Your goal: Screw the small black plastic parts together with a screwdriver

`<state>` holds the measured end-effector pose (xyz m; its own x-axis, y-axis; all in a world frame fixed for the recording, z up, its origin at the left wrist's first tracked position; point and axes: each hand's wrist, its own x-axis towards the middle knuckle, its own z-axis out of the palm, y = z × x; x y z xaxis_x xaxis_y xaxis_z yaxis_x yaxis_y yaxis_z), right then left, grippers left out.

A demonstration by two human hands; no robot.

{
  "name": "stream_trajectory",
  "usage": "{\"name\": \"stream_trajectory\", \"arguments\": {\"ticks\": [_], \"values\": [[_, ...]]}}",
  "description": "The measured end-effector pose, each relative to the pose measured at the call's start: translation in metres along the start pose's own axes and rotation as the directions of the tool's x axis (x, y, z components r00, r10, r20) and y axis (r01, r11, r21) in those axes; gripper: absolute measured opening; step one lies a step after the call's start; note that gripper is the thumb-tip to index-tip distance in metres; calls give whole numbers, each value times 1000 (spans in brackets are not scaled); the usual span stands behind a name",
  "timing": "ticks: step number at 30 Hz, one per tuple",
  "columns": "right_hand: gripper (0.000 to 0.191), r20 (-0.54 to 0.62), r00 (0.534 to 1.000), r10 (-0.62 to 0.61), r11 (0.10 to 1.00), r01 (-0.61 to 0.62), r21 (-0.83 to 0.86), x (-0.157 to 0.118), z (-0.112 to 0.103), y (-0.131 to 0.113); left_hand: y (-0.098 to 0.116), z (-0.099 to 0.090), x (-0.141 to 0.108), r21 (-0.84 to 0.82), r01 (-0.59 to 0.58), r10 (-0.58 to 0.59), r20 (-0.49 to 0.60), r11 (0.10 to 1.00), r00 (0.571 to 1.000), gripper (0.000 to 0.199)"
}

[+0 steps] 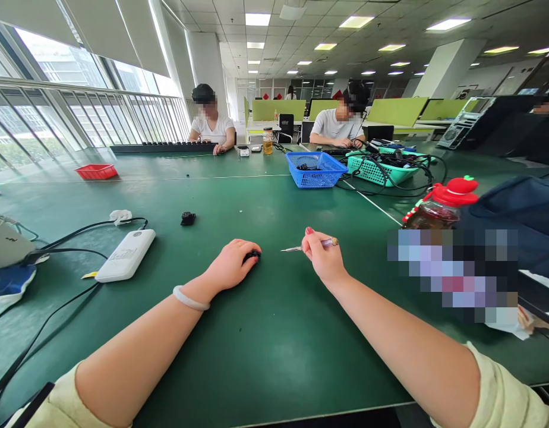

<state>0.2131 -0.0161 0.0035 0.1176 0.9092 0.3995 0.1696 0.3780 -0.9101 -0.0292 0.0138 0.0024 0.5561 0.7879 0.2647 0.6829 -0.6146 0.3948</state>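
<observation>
Right of the white rectangular power bank (127, 255), the left hand (232, 261) curls round a small black object (252, 255) on the green bench (274, 345). Farther right of it, the right hand (323, 252) pinches a slim, translucent-handled screwdriver (330, 242); steadying seems the step in hand, and the next move calls for careful tip alignment

1. White power bank (126, 255), left, black cables (69, 250) beside it.
2. Red tray (96, 172), far left.
3. Amber jar (267, 144), far side.
4. Red-lidded bottle (440, 209), right, beside dark blue bag (524, 208).
5. Person (212, 128) across table (274, 362); second person (332, 125) to the right.
</observation>
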Motion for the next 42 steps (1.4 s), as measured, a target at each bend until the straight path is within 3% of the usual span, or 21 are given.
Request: {"name": "stream_trajectory", "arguments": {"ticks": [2, 6, 11, 13, 15, 17, 20, 26, 31, 34, 38, 42], "values": [[59, 35, 999, -4, 1000, 4, -6, -1, 1, -1, -16, -7, -2, 66, 157, -152, -79, 985, 985, 24], [59, 78, 997, 2, 1000, -2, -5, -4, 5, -3, -48, -28, -10, 106, 501, -473, -213, 859, 855, 23], [57, 84, 996, 10, 1000, -10, 2, -5, 6, -3, -63, -45, -17, 162, 676, -608, -325, 719, 724, 28], [57, 79, 997, 6, 1000, -6, 3, -5, 5, -2, -58, -44, -17, 188, 634, -541, -378, 750, 752, 31], [58, 82, 997, 8, 1000, -8, -2, -4, 5, -2, -51, -40, -15, 241, 498, -403, -353, 833, 844, 34], [59, 88, 996, 11, 1000, -11, -6, -4, 5, -1, -47, -34, -14, 288, 353, -286, -252, 890, 925, 34], [60, 92, 996, 16, 1000, -16, -2, -4, 5, 0, -51, -30, -14, 328, 294, -263, -135, 898, 955, 32], [59, 95, 995, 32, 999, -34, 11, -5, 5, -1, -92, -45, -21, 397, 453, -389, -234, 799, 891, 36], [58, 99, 995, 15, 1000, -13, -16, -5, 6, -4, -117, -61, -30, 444, 631, -490, -400, 636, 775, 41], [56, 97, 995, 19, 999, -15, -33, -5, 6, -3, -123, -66, -35, 462, 694, -550, -424, 552, 720, 41], [55, 89, 996, 26, 999, -23, -38, -6, 5, -3, -125, -67, -36, 466, 709, -599, -386, 530, 702, 39], [53, 84, 996, 39, 998, -36, -46, -7, 6, -4, -123, -65, -34, 399, 701, -569, -410, 591, 713, 49]]}}
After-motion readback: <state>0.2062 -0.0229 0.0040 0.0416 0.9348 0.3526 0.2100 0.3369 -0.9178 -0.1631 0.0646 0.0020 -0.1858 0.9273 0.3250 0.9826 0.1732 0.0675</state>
